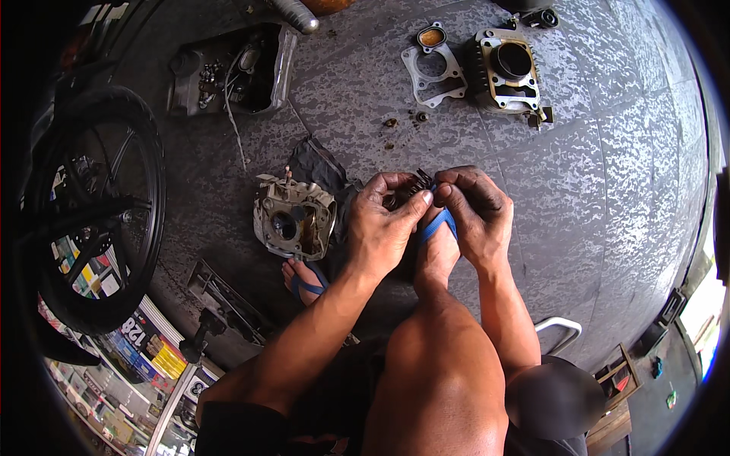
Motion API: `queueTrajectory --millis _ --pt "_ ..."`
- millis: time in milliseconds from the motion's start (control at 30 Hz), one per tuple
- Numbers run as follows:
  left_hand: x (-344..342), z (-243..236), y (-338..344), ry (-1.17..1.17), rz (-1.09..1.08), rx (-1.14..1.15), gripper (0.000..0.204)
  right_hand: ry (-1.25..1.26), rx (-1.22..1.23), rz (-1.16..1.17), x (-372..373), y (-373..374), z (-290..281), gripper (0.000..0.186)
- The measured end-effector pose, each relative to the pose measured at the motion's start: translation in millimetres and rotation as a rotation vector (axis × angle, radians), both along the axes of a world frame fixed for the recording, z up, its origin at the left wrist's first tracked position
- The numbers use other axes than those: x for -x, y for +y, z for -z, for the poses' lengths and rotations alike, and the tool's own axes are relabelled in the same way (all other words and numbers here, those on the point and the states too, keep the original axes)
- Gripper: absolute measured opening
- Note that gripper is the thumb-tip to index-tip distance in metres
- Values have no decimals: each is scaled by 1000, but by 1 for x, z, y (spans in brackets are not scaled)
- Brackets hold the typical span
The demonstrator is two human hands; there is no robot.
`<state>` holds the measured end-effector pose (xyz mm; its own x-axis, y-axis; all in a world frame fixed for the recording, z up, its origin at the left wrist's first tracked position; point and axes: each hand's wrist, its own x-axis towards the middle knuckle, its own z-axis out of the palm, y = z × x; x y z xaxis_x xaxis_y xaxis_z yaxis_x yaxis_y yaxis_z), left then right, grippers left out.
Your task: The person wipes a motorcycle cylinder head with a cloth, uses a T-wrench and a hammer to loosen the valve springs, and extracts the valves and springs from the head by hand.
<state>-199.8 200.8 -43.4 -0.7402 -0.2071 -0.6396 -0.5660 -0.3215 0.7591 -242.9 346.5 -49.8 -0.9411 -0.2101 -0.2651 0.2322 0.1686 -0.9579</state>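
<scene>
Over my blue-strapped sandal, both hands meet at the middle of the view. Dark coil springs (420, 181) show between the thumb and fingers of my left hand (380, 232), which is closed on them. My right hand (483, 220) is beside it, thumb and fingertips pinched together close to the springs. What lies in that pinch, if anything, is too small and dark to name. Left of my hands, a cylinder head (293, 219) rests on the floor, its round port facing up, nearer my left hand than my right.
Far right stands a finned engine cylinder (498, 95), with a flat metal gasket (451, 82) beside it. Small dark parts (391, 122) lie nearer. A black tray (179, 95) holds loose hardware at far left. A spoked wheel (156, 182) stands left; a dark cloth (315, 163) lies behind the cylinder head.
</scene>
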Motion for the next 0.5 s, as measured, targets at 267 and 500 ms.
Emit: queueTrajectory --millis 267,500 --pt "0 0 4 55 45 156 24 80 43 -20 4 1 8 13" --pt "2 -3 1 -14 33 -12 22 50 86 0 4 3 12 13"
